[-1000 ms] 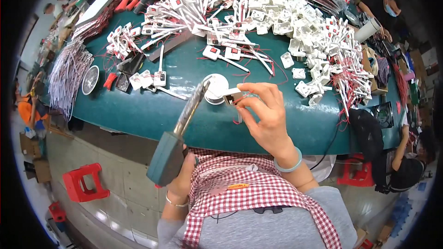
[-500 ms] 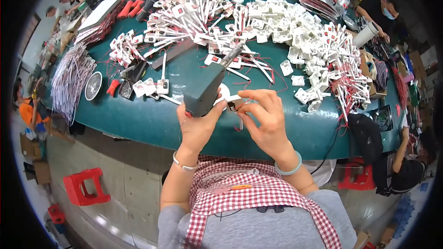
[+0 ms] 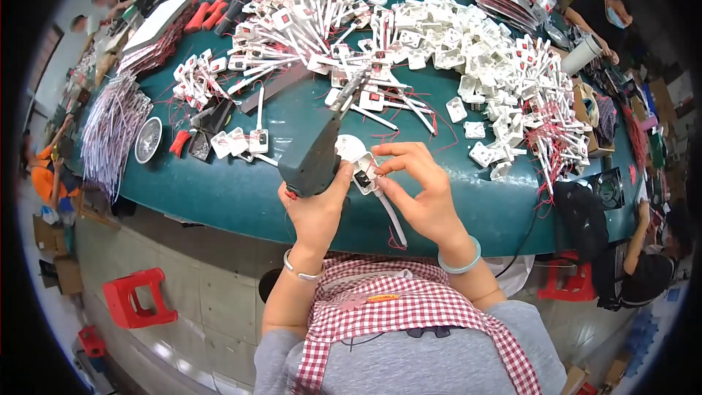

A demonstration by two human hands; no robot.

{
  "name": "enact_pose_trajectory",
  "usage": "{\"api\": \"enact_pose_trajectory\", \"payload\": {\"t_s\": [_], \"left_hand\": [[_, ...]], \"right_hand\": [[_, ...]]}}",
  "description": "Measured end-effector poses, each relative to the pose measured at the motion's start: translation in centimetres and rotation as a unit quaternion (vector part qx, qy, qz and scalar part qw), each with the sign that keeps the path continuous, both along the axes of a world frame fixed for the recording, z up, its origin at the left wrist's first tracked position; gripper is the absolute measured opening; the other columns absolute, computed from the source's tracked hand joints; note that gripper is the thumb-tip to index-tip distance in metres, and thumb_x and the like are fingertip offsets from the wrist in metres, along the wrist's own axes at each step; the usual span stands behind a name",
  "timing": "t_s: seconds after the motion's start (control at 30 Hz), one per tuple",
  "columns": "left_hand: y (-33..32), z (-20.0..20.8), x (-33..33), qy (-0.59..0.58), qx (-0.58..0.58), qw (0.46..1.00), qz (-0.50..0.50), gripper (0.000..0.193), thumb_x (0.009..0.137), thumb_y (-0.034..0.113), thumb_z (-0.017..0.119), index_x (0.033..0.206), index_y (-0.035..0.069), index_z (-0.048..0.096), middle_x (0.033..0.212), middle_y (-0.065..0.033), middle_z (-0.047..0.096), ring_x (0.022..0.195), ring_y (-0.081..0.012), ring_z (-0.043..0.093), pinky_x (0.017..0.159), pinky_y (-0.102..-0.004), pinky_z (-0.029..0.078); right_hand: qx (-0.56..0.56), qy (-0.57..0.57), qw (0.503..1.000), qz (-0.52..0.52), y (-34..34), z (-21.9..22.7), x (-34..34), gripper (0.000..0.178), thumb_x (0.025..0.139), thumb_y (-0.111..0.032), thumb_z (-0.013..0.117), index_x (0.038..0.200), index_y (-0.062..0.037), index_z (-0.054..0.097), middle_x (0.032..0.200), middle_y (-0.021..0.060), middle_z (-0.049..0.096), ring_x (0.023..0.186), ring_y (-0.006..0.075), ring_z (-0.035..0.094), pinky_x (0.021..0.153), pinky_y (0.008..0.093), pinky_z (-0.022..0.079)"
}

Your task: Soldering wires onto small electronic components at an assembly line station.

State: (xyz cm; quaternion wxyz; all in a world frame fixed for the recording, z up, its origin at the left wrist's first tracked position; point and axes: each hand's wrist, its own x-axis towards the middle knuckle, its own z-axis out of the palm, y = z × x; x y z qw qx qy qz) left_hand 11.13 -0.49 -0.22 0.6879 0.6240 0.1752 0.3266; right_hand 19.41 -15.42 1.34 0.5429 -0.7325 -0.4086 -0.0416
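Observation:
My left hand (image 3: 314, 212) is closed round a dark grey handheld tool (image 3: 311, 161) with a long metal tip pointing away over the table. At that hand's thumb is a small white plastic housing (image 3: 365, 178) with a dark part inside. A white round piece (image 3: 351, 148) shows just beyond it, partly behind the tool. My right hand (image 3: 423, 194) pinches the housing's right side with thumb and fingers. A white cable (image 3: 391, 216) hangs from the housing toward the table's near edge, with thin red wire at its end. How the left fingers grip beneath the tool is hidden.
On the green table (image 3: 292, 208) lie piles of wired white switch pieces (image 3: 300, 22), white housings (image 3: 446, 36) and white cables (image 3: 113, 132). A small round dish (image 3: 148, 139) and a red-handled tool (image 3: 179, 140) are at left. Red stools (image 3: 139, 298) stand nearby; other people work around.
The housing has turned so its open inside shows, and its white cable now hangs into view. The tool in my left hand has tilted and shifted slightly left. My right fingers stay at the housing.

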Motion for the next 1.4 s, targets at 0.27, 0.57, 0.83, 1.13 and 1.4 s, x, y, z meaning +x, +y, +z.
{"api": "enact_pose_trajectory", "payload": {"t_s": [0.27, 0.57, 0.83, 1.13, 1.4], "left_hand": [[-0.6, -0.5, -0.9, -0.002, 0.022, 0.999, 0.028, 0.036, 0.080, -0.004, 0.079, 0.113, -0.002, 0.065, 0.101, -0.0063, 0.069, 0.086, -0.0109, 0.065, 0.079, -0.0270, 0.053], [-0.1, 0.3, -0.4, -0.038, 0.034, 0.999, 0.003, 0.021, 0.085, -0.002, 0.077, 0.104, -0.002, 0.069, 0.093, -0.0035, 0.071, 0.081, -0.0078, 0.065, 0.072, -0.0240, 0.054], [0.9, -0.9, 0.0, -0.042, 0.148, 0.988, -0.021, 0.021, 0.081, -0.006, 0.075, 0.102, -0.004, 0.070, 0.095, -0.0101, 0.070, 0.082, -0.0155, 0.068, 0.073, -0.0270, 0.055], [0.9, -1.2, -0.8, -0.024, 0.176, 0.984, -0.026, 0.021, 0.078, -0.004, 0.077, 0.099, -0.002, 0.072, 0.097, -0.0113, 0.069, 0.084, -0.0205, 0.069, 0.074, -0.0301, 0.055], [1.2, -0.8, -1.8, -0.032, 0.178, 0.983, -0.030, 0.022, 0.079, -0.005, 0.077, 0.101, -0.003, 0.071, 0.098, -0.0109, 0.070, 0.082, -0.0190, 0.070, 0.072, -0.0285, 0.056]], "right_hand": [[0.018, 0.090, 0.995, 0.025, 0.2, -0.7, -0.3, 0.010, 0.083, -0.002, 0.073, 0.092, -0.0012, 0.068, 0.114, 0.0127, 0.069, 0.105, 0.0252, 0.066, 0.091, 0.0355, 0.051], [-0.011, -0.002, 0.999, 0.032, 0.2, -0.2, -0.2, 0.011, 0.080, 0.000, 0.074, 0.088, -0.0029, 0.067, 0.129, 0.0116, 0.063, 0.122, 0.0298, 0.057, 0.100, 0.0399, 0.046], [0.001, -0.072, 0.997, 0.023, 0.4, -1.1, -0.2, 0.018, 0.074, 0.004, 0.075, 0.088, -0.0040, 0.067, 0.125, 0.0094, 0.065, 0.121, 0.0321, 0.057, 0.098, 0.0427, 0.048], [0.018, -0.089, 0.996, -0.003, 0.6, -1.6, -1.4, 0.021, 0.073, 0.004, 0.074, 0.089, -0.0045, 0.063, 0.121, 0.0083, 0.064, 0.116, 0.0331, 0.058, 0.093, 0.0430, 0.047], [0.005, -0.094, 0.995, -0.019, 0.7, -1.2, -2.4, 0.019, 0.075, 0.005, 0.073, 0.088, -0.0038, 0.064, 0.121, 0.0105, 0.065, 0.118, 0.0329, 0.059, 0.096, 0.0427, 0.049]]}}
